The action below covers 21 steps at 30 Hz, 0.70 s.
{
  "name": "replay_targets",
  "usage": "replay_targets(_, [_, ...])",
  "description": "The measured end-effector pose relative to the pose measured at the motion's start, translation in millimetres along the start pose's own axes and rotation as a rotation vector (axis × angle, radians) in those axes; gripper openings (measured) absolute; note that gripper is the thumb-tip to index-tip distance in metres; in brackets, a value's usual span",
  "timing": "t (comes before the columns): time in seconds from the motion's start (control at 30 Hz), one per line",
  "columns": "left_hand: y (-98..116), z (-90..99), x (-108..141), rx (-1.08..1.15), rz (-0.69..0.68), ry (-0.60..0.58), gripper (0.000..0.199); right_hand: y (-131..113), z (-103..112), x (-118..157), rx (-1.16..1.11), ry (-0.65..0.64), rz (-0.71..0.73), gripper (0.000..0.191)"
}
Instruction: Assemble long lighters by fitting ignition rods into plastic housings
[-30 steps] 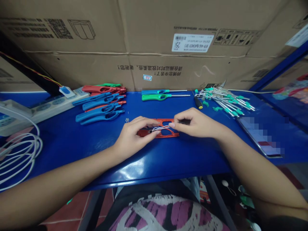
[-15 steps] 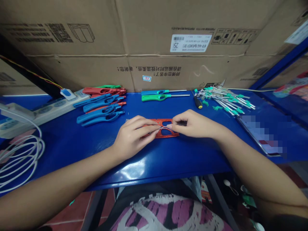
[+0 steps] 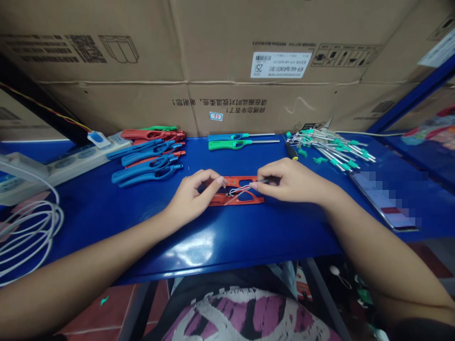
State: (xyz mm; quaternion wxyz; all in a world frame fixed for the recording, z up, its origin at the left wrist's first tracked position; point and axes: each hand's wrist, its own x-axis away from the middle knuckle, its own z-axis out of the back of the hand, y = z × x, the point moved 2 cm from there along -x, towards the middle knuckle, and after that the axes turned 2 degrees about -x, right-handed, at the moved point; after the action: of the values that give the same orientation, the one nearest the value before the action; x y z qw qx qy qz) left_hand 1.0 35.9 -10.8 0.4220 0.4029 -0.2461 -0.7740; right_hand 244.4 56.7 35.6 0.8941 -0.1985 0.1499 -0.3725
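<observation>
Two orange lighter casing halves (image 3: 245, 201) lie side by side on the blue table, hollow sides up, with oval finger holes at their right ends. My left hand (image 3: 194, 192) is closed over their left ends, thumb and index fingertip almost together; what they pinch, if anything, I cannot make out. My right hand (image 3: 280, 180) is closed at the right ends, thumb and finger pinching thin wires (image 3: 240, 189) that trail left over the casings. A dark slim piece shows under its curled fingers, mostly hidden. A clear thin strip slants across the lower half.
Blue and red lighter casings (image 3: 149, 173) are piled at the left beside a power strip (image 3: 67, 163). Two long lighters (image 3: 227, 144) lie at the back. A screwdriver (image 3: 292, 151), metal tubes with green parts (image 3: 337, 149) and a phone (image 3: 384, 201) are at the right.
My left hand has drawn back left from the wires and its fingers have curled in. The wires and more of the casings now show. My right hand has stayed nearly in place.
</observation>
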Motion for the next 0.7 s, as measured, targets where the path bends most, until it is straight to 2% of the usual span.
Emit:
replay_targets(0.07, [-4.5,-2.3,0.3,-0.051,-0.015,-0.063,0.02,0.7,1.7,0.0,0.044,0.021,0.028,0.039])
replay_targets(0.3, [-2.3,-6.0,3.8,-0.215,-0.189,-0.205,0.028,4.4,4.3,1.4,0.182,0.068,0.076,0.034])
replay_targets(0.43, [2.2,-4.4,4.1,-0.28,-0.239,-0.255,0.023,5.1,3.5,1.8,0.247,-0.019,0.077,0.035])
replay_targets(0.57, [6.4,-2.1,4.8,-0.371,-0.263,-0.293,0.021,6.2,1.7,0.5,0.279,-0.133,0.041,0.029])
replay_targets(0.7, [4.7,-1.5,5.3,-0.323,-0.264,-0.261,0.021,8.7,0.8,0.2,0.286,-0.172,0.021,0.029])
